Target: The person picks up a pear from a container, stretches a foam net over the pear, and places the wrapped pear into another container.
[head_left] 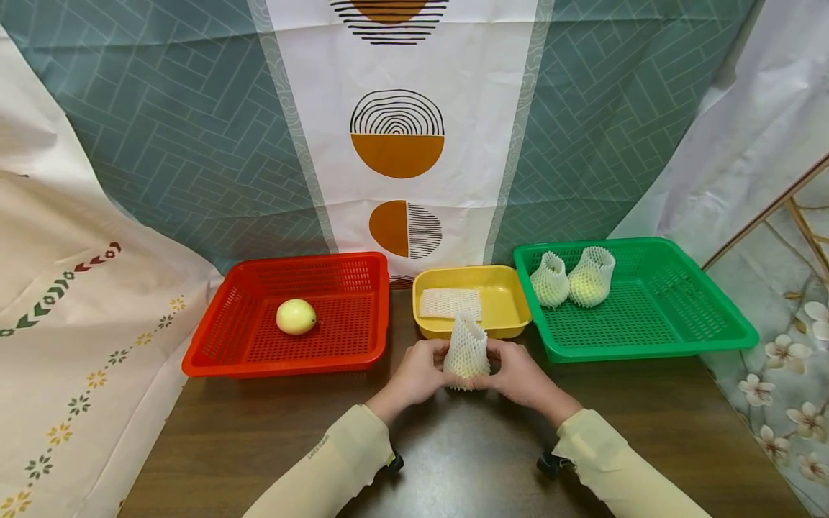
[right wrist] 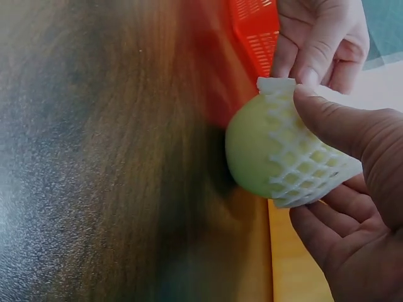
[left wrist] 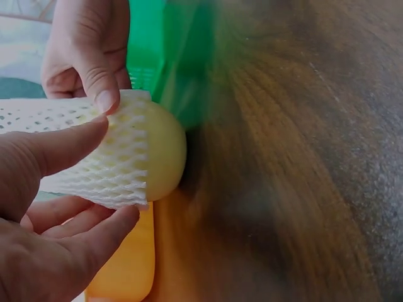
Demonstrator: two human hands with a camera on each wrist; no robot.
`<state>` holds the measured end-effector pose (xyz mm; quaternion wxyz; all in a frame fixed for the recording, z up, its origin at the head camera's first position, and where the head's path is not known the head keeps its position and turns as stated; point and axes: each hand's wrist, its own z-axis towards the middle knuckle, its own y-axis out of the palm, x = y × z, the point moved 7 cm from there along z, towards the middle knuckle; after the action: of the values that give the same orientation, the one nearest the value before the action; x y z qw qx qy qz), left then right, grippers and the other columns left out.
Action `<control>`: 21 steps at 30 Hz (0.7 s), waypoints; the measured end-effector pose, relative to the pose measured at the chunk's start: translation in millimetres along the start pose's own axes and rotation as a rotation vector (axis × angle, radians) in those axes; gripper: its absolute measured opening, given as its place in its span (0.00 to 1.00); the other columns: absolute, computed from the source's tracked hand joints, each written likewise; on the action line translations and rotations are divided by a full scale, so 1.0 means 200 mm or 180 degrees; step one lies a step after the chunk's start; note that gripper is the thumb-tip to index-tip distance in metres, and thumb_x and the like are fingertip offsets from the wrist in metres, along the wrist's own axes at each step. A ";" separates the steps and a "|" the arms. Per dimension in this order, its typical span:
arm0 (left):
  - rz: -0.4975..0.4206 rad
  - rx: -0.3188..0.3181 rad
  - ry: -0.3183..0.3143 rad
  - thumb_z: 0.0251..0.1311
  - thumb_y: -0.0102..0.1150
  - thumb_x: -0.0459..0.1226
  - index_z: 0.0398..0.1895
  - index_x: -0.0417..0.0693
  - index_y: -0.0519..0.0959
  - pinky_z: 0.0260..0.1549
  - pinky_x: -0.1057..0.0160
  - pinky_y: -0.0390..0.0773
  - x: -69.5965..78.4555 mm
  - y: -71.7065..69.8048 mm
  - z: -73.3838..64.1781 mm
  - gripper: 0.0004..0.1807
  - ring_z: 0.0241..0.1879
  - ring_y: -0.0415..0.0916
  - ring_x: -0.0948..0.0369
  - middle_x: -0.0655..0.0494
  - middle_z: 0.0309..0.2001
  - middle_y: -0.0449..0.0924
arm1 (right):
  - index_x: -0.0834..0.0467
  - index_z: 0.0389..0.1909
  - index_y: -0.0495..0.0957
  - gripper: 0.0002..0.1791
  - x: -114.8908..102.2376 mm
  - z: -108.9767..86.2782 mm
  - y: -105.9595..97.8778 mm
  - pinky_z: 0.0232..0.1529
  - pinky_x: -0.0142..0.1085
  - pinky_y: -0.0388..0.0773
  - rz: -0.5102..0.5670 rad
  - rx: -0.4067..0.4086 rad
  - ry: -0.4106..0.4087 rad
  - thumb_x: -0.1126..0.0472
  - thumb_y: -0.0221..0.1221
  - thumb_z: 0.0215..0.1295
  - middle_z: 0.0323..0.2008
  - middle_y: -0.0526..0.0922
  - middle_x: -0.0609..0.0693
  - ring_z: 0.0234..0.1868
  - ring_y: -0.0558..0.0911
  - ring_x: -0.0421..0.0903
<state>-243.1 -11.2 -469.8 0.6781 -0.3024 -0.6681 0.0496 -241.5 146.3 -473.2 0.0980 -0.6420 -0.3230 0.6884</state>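
Between both hands in the head view stands a round pale yellow-green fruit [right wrist: 249, 148] partly inside a white foam net sleeve [head_left: 468, 350]. My left hand [head_left: 417, 374] grips the sleeved fruit from the left, with thumb in front and fingers behind. From the other side my right hand [head_left: 521, 378] holds it the same way, its thumb close to the left one. In both wrist views the fruit's bottom bulges bare past the sleeve's edge, close over the wooden table [head_left: 453, 446]. The narrower end of the sleeve rises above the hands.
A red basket [head_left: 288, 363] at left holds one bare pale fruit [head_left: 296, 316]. Behind the hands, a yellow tray [head_left: 505, 306] contains flat white foam netting [head_left: 447, 303]. At right, a green basket [head_left: 654, 352] holds two sleeved fruits [head_left: 589, 280]. A patterned curtain [head_left: 453, 144] hangs behind.
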 end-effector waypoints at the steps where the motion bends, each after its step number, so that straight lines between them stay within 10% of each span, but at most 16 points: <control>1: 0.0041 -0.0012 -0.0001 0.36 0.77 0.43 0.53 0.49 0.78 0.42 0.64 0.80 -0.01 0.00 0.00 0.34 0.44 0.80 0.64 0.57 0.46 0.83 | 0.44 0.47 0.77 0.31 0.00 0.00 0.00 0.56 0.46 0.75 -0.0020 -0.0001 -0.0003 0.47 0.74 0.38 0.46 0.81 0.40 0.52 0.79 0.41; 15: 0.0456 -0.0035 -0.0028 0.34 0.78 0.38 0.56 0.50 0.76 0.43 0.65 0.79 -0.05 0.05 0.01 0.38 0.43 0.77 0.67 0.61 0.48 0.82 | 0.43 0.49 0.76 0.38 0.03 0.01 0.03 0.51 0.43 0.78 -0.0195 0.0062 0.0046 0.46 0.77 0.29 0.42 0.81 0.38 0.42 0.79 0.40; 21: 0.0036 -0.0274 -0.0028 0.37 0.76 0.31 0.59 0.45 0.73 0.46 0.61 0.80 -0.06 0.04 0.01 0.39 0.47 0.79 0.60 0.53 0.52 0.80 | 0.48 0.57 0.71 0.44 0.06 0.00 0.03 0.51 0.41 0.78 -0.0048 -0.0205 0.0060 0.44 0.76 0.33 0.49 0.79 0.42 0.47 0.78 0.42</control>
<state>-243.2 -9.7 -484.5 0.6611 -0.3349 -0.6709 0.0260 -241.1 147.1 -486.2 0.0855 -0.6488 -0.3489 0.6708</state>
